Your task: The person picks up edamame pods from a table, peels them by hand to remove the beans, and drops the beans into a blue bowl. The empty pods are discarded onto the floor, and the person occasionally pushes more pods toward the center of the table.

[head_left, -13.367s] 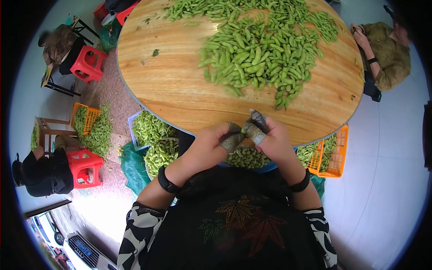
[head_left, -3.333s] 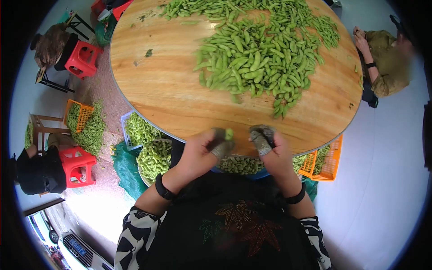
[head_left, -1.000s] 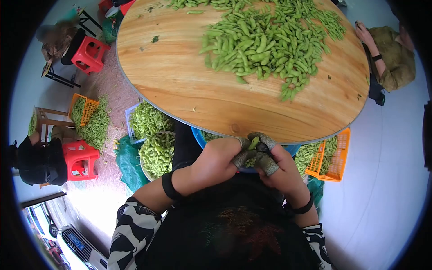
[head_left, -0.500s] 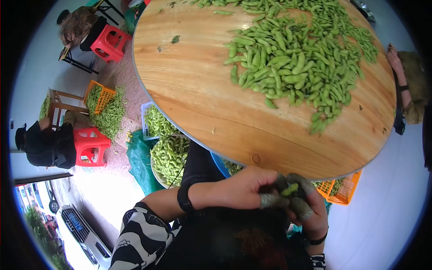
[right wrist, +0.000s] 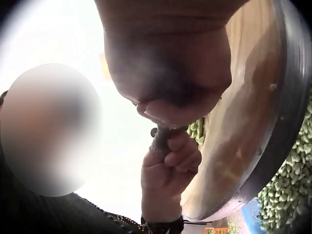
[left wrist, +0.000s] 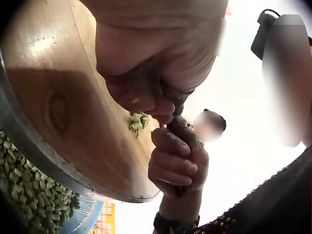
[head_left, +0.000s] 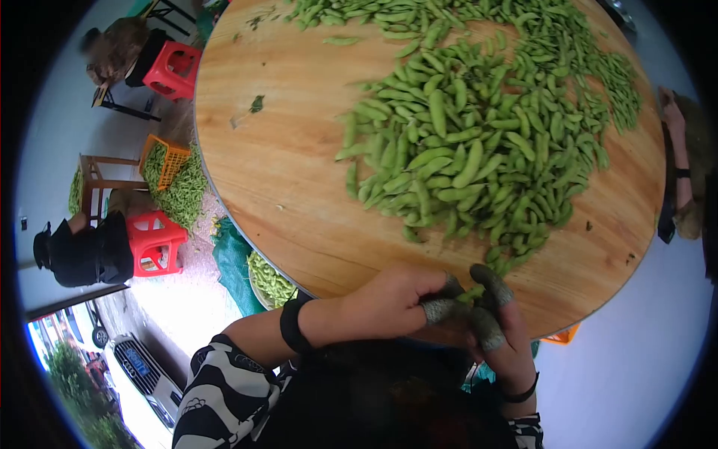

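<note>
In the head view both hands meet over the near edge of the round wooden table (head_left: 277, 247). Grey coverings wrap their thumbs and some fingers. My left hand (head_left: 400, 299) pinches a green edamame pod (head_left: 471, 294) from the left. Curled round the pod's other side are thumb and fingers of my right hand (head_left: 502, 322). A big pile of edamame pods (head_left: 464, 150) lies just beyond the hands. In both wrist views the fingertips come together, and the pod itself is hidden there.
A blue basin (left wrist: 95, 214) of shelled beans (left wrist: 31, 190) stands below the table edge. At the left are a tub of pods (head_left: 271, 280), an orange crate (head_left: 170, 161) and red stools (head_left: 155, 243). Other people sit left and right.
The hands were apart 3.3 seconds ago, a pod in the left. They met below the table edge, and now hold a pod nearer the pile. The head view has shifted.
</note>
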Motion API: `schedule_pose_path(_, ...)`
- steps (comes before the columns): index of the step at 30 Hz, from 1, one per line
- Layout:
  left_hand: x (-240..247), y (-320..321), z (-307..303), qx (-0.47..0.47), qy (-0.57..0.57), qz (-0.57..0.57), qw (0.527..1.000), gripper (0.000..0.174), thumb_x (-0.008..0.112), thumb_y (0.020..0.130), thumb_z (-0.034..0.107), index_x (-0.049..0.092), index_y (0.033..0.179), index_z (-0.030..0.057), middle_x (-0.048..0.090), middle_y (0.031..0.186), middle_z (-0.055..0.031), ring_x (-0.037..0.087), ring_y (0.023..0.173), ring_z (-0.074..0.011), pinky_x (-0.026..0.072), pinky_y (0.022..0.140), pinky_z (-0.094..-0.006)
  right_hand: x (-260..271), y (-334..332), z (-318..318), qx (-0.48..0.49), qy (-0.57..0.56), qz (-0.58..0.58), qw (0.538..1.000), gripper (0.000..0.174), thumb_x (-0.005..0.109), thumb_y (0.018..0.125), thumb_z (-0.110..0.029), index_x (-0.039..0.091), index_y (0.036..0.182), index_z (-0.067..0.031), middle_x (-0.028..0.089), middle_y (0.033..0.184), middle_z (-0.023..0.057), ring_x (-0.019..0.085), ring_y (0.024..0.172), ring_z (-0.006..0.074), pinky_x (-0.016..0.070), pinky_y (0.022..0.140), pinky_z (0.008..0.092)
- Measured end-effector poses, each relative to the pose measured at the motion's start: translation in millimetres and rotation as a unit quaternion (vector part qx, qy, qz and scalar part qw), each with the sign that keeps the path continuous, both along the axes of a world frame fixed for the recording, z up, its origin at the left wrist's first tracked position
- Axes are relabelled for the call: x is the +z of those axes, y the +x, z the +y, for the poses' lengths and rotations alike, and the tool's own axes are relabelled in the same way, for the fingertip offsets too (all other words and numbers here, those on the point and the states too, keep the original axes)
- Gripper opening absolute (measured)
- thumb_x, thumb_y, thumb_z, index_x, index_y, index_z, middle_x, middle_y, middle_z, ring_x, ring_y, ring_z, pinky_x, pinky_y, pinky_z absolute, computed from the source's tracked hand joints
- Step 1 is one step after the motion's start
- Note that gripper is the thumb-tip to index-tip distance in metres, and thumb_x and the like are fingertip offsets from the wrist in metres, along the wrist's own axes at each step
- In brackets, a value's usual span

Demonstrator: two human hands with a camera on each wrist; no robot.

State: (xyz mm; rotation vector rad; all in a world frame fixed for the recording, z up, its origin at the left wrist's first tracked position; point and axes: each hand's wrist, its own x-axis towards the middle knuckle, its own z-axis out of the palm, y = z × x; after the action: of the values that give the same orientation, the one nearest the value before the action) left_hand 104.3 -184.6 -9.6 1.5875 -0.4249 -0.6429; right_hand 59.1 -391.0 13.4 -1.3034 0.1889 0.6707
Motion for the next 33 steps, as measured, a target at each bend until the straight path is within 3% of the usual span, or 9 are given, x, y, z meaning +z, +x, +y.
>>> schedule_pose_path(6, 1, -3, -1, -0.033, 0.095, -0.111, 0.989, 0.014, 0.061, 0.083, 0.012, 0.062, 0.095, 0.0034, 0.061, 0.075, -0.0153, 0.061, 0.067, -0.0268, 0.0469, 0.061, -0.0362, -16, -11, -4, 0.04, -0.035, -0.024, 0.998, 0.047, 0.043, 0.094, -0.006, 0.034, 0.14, -0.0077, 0.046, 0.064, -0.0022, 0.041, 0.045, 0.0048, 0.033, 0.043, 0.0195)
schedule_pose_path(12, -1, -38, 14, -0.063, 0.003, 0.259, 0.964, 0.018, 0.064, 0.081, 0.015, 0.062, 0.094, 0.0023, 0.06, 0.072, -0.0124, 0.06, 0.062, -0.0194, 0.0482, 0.059, -0.0337, -16, -38, 2, 0.046, 0.095, 0.062, 0.992, 0.043, 0.041, 0.096, -0.012, 0.035, 0.139, -0.0109, 0.045, 0.065, -0.0004, 0.039, 0.043, 0.0063, 0.0339, 0.04, 0.0198)
schedule_pose_path(16, -5, -73, 18, -0.006, 0.181, -0.161, 0.97, 0.015, 0.066, 0.08, 0.013, 0.059, 0.088, 0.0013, 0.062, 0.077, -0.0171, 0.062, 0.064, -0.0311, 0.0492, 0.057, -0.0352, -17, -71, 18, 0.046, 0.06, -0.005, 0.997, 0.043, 0.041, 0.096, -0.012, 0.036, 0.139, -0.0114, 0.046, 0.066, 0.0004, 0.041, 0.042, 0.0072, 0.0347, 0.039, 0.0206)
schedule_pose_path(18, -14, -87, 24, -0.035, 0.25, -0.411, 0.876, 0.017, 0.067, 0.079, 0.011, 0.056, 0.085, 0.0001, 0.062, 0.081, -0.0206, 0.06, 0.066, -0.0369, 0.0491, 0.057, -0.038, -17, -85, 25, 0.039, 0.027, -0.038, 0.998, 0.043, 0.041, 0.096, -0.01, 0.036, 0.139, -0.0116, 0.047, 0.066, 0.0002, 0.04, 0.042, 0.0066, 0.0339, 0.038, 0.0201)
schedule_pose_path(22, -24, -108, 30, 0.0, 0.146, -0.442, 0.885, 0.015, 0.063, 0.085, 0.014, 0.057, 0.086, 0.0002, 0.063, 0.077, -0.0148, 0.06, 0.061, -0.0267, 0.0481, 0.056, -0.0332, -24, -108, 35, 0.043, 0.006, -0.069, 0.997, 0.042, 0.041, 0.096, -0.011, 0.037, 0.138, -0.0107, 0.049, 0.066, 0.0008, 0.043, 0.043, 0.0076, 0.0354, 0.039, 0.0212)
schedule_pose_path(23, -23, -116, 34, 0.006, 0.046, -0.178, 0.983, 0.015, 0.059, 0.09, 0.016, 0.059, 0.089, 0.0015, 0.062, 0.075, -0.009, 0.057, 0.059, -0.0181, 0.0461, 0.055, -0.029, -27, -114, 38, 0.029, 0.01, -0.075, 0.997, 0.038, 0.042, 0.096, -0.012, 0.04, 0.134, -0.0102, 0.047, 0.066, -0.0001, 0.042, 0.042, 0.0072, 0.0341, 0.039, 0.0206)
schedule_pose_path(25, -10, -126, 36, 0.019, -0.07, 0.177, 0.982, 0.021, 0.05, 0.098, 0.02, 0.061, 0.092, 0.0032, 0.06, 0.074, -0.0021, 0.052, 0.058, -0.0086, 0.0424, 0.054, -0.0223, -30, -122, 35, 0.047, 0.015, -0.061, 0.997, 0.035, 0.045, 0.096, -0.016, 0.043, 0.13, -0.009, 0.05, 0.068, 0.0016, 0.043, 0.042, 0.0079, 0.0355, 0.039, 0.0216)
schedule_pose_path(30, -29, -141, 43, -0.064, 0.017, 0.102, 0.993, 0.017, 0.045, 0.095, 0.013, 0.059, 0.092, 0.0031, 0.06, 0.076, -0.0018, 0.052, 0.062, -0.008, 0.0434, 0.056, -0.0225, -48, -130, 36, 0.041, -0.241, -0.182, 0.952, 0.033, 0.059, 0.091, -0.028, 0.053, 0.114, -0.0055, 0.061, 0.077, 0.01, 0.058, 0.053, 0.0148, 0.0466, 0.051, 0.0277)
schedule_pose_path(33, -20, -141, 42, -0.105, 0.037, 0.096, 0.989, 0.016, 0.046, 0.093, 0.01, 0.06, 0.091, 0.0039, 0.059, 0.076, -0.0007, 0.051, 0.064, -0.0077, 0.0418, 0.058, -0.0216, -45, -124, 39, 0.065, -0.284, -0.282, 0.914, 0.035, 0.07, 0.082, -0.03, 0.059, 0.104, -0.0046, 0.066, 0.086, 0.0147, 0.066, 0.082, 0.0257, 0.0508, 0.074, 0.0338)
